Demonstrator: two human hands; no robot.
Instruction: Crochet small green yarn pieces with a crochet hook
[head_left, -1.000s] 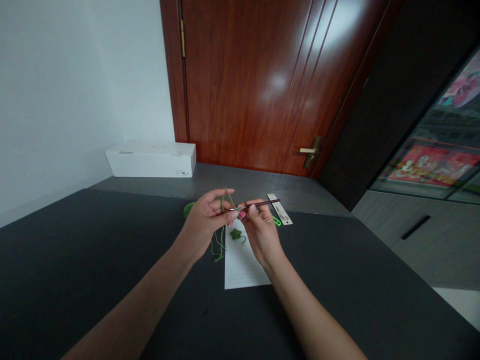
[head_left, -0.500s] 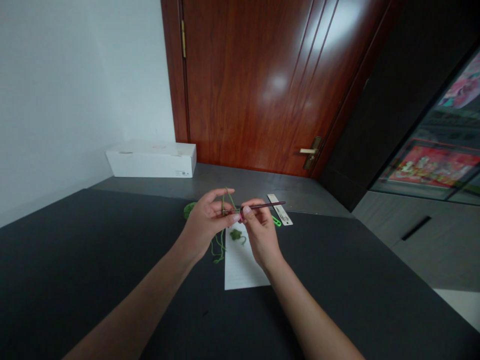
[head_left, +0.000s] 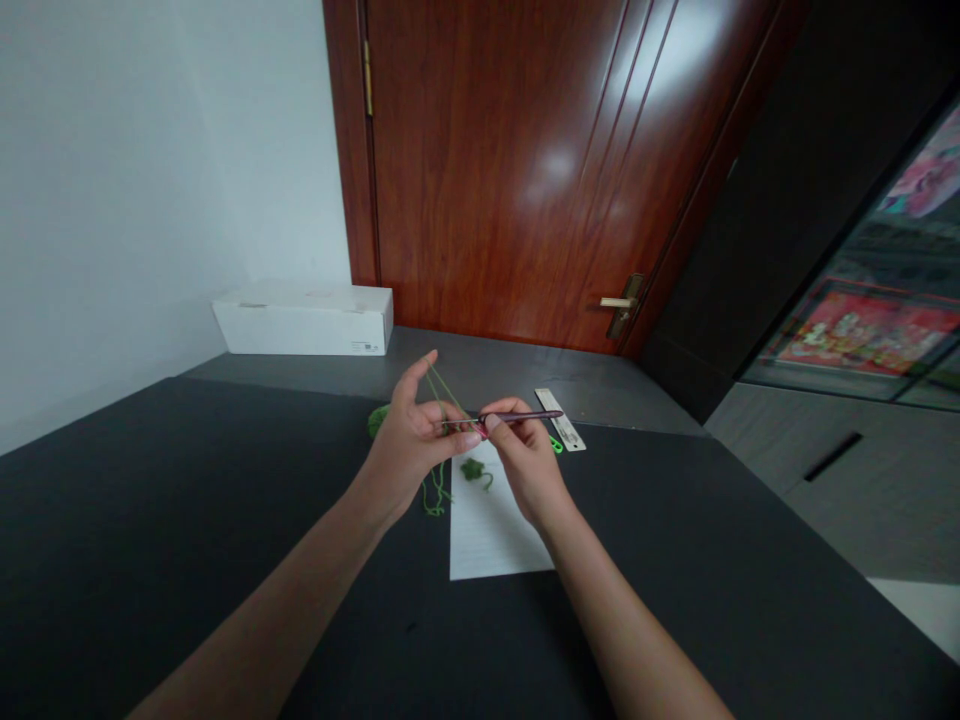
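Green yarn (head_left: 442, 382) runs taut from the raised index finger of my left hand (head_left: 409, 440) down to its pinched thumb and fingers. My right hand (head_left: 525, 455) grips a dark crochet hook (head_left: 525, 415), whose thin metal shaft points left across my left fingers. A small pink item (head_left: 482, 432) shows between the two hands; its shape is hard to make out. Under the hands, a small green crocheted piece (head_left: 472, 469) with a short tail lies on a white paper sheet (head_left: 491, 535). Loose yarn strands hang beside the sheet's left edge.
A green yarn ball (head_left: 377, 420) sits partly behind my left hand. Beyond my right hand are a pale ruler (head_left: 560, 420) and a bright green tool (head_left: 556, 445). At the back left of the dark table (head_left: 187, 520) stands a white box (head_left: 307, 325).
My left index finger has lifted and straightened, drawing the yarn into a longer, taller stretch. The hook has shifted slightly left and its handle end sits a little lower.
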